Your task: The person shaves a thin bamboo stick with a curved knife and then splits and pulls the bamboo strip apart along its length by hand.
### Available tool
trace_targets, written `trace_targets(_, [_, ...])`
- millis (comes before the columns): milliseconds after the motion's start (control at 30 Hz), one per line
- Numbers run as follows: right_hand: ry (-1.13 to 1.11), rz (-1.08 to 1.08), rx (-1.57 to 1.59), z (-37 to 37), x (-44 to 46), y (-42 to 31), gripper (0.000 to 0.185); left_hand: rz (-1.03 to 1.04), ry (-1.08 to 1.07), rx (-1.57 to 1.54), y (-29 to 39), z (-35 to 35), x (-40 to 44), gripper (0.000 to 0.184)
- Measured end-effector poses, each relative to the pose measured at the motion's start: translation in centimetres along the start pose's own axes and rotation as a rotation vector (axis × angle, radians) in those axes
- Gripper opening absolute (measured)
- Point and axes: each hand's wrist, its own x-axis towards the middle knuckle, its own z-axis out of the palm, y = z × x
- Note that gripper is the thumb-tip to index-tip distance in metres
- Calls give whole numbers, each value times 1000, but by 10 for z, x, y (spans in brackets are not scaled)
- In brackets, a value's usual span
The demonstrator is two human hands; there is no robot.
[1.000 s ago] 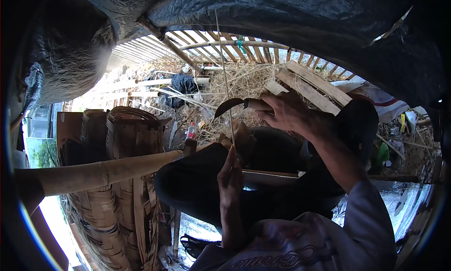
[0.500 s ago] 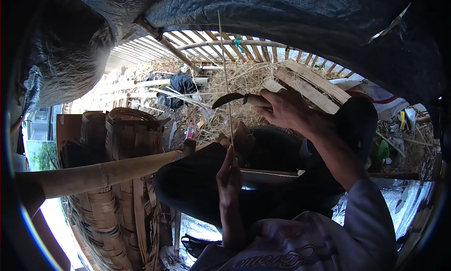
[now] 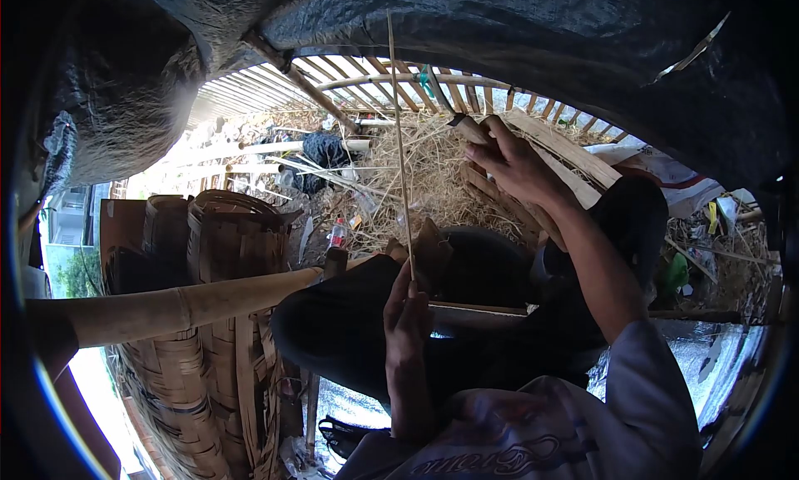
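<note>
Between the fingertips of my left hand (image 3: 407,314) is the lower end of a long thin bamboo strip (image 3: 401,160), which rises almost upright toward the dark sheet. My right hand (image 3: 514,165) is wrapped round the wooden handle of a curved knife (image 3: 441,91). The blade points up and slightly left, to the right of the strip and apart from it. Below the hands are my dark-clothed legs (image 3: 341,314), with a dark round object (image 3: 483,264) between them.
A thick bamboo pole (image 3: 191,305) reaches in from the left beside woven bamboo baskets (image 3: 179,388). Straw (image 3: 424,160), planks (image 3: 566,147) and a small bottle (image 3: 337,233) lie on the ground ahead. A slatted fence (image 3: 333,71) stands behind; a dark sheet (image 3: 499,22) hangs overhead.
My right hand has moved up, and the knife blade has swung from pointing left across the strip to pointing upward, away from it. My left hand has shifted slightly lower with the strip.
</note>
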Motion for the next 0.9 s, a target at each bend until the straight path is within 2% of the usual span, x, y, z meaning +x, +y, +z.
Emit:
trace_targets(100, [-36, 3, -109, -6, -7, -9, 44, 1, -22, -18, -4, -2, 1, 53])
trace_targets(167, [-75, -182, -255, -9, -11, -12, 49, 2, -19, -16, -3, -1, 1, 53])
trace_targets(300, [-168, -203, -384, -10, -16, -12, 47, -4, -5, -16, -3, -3, 1, 54])
trace_targets(367, [-286, 50, -281, -13, -15, -17, 49, -3, 16, 13, -2, 0, -1, 47])
trace_targets(400, [-285, 51, -283, -14, -14, -17, 49, -1, 36, 43, -1, 1, -1, 41])
trace_targets(433, [-401, 156, -89, -14, -11, -18, 47, 0, 36, 41, -1, 0, -1, 41])
trace_targets(467, [-515, 259, 107, -15, -9, -18, 46, -33, 53, 40, -2, -2, -2, 31])
trace_targets(500, [-516, 259, 107, -13, -8, -16, 46, -67, 70, 39, -2, -3, -2, 22])
trace_targets(567, [-395, -1, -115, -10, -9, -10, 45, -60, 81, 79, 0, 1, -4, 17])
trace_targets(700, [-435, 32, -198, -12, -10, -24, 46, -9, 112, 179, -1, -3, -3, 16])
trace_targets(767, [-388, 1, -346, -11, -12, -29, 46, -12, 120, 216, 4, -1, -7, 15])
trace_targets(900, [-429, 0, -353, -12, -12, -26, 45, 49, 109, 326, 6, -2, -9, 14])
